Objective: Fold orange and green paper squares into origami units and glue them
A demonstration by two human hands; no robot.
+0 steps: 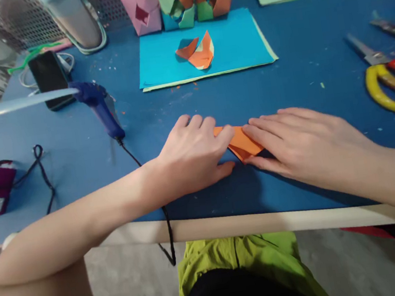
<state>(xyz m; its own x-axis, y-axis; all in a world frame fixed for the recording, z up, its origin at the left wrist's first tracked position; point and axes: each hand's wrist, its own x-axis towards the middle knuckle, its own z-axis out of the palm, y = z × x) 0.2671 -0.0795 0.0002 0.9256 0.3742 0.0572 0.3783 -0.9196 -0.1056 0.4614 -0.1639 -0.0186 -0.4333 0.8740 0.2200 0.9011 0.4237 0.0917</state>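
The fingers of the left hand (194, 155) lie at the left end of the folded orange paper (243, 144), index and thumb spread apart, while those of the right hand (303, 140) lie nearly flat over its other end, thumb by the lower corner — whether that thumb pinches the paper I cannot tell. The paper rests on the worktop (298, 55) between the two sets of fingers, its middle bare. For a crisp crease, I would pin it with one hand, check that its edges meet, then press outward along the fold with a fingertip; light pressure first seems wise, since the layers could skew. Both hands are palm down and low, the left forearm coming in from the lower left, the right from the right side. Beyond the fingers, a curled orange piece (202, 54) sits on blue sheets (237, 39); a glue gun (97, 103) lies to their left, yellow-handled scissors (377, 84) to their right — both well apart from the paper.
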